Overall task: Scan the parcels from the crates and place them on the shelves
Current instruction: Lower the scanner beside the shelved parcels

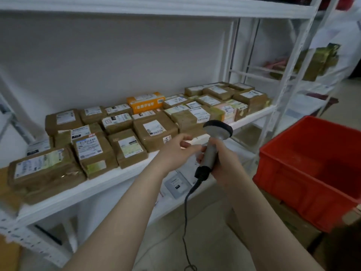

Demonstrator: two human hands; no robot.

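Brown tape-wrapped parcels (93, 151) with white labels lie flat in crowded rows along the white shelf (109, 178), from its near left end to its far right end. Among them, toward the far middle, sits one orange box (145, 102).

In front of the shelf edge, the left hand (175, 153) is raised with its fingers (190, 148) loosely curled and slightly apart, holding nothing. The fingertips point right, very close to the scanner; whether they touch it cannot be told.

Just right of it, the right hand (224, 163) grips the grey handle of a barcode scanner (212, 153), its fingers (201, 154) clamped around the handle. The scanner stands nearly upright, its round dark head above the hand and level with the shelf edge. A dark cable (185, 208) hangs from the handle's black base down toward the floor.

Below the hands, a flat grey parcel (176, 183) with a label lies on the lower shelf.

To the right stands a red crate (304, 173), resting on a cardboard box (289, 220). Beyond it, further white shelving holds a blurred greenish package (316, 61).
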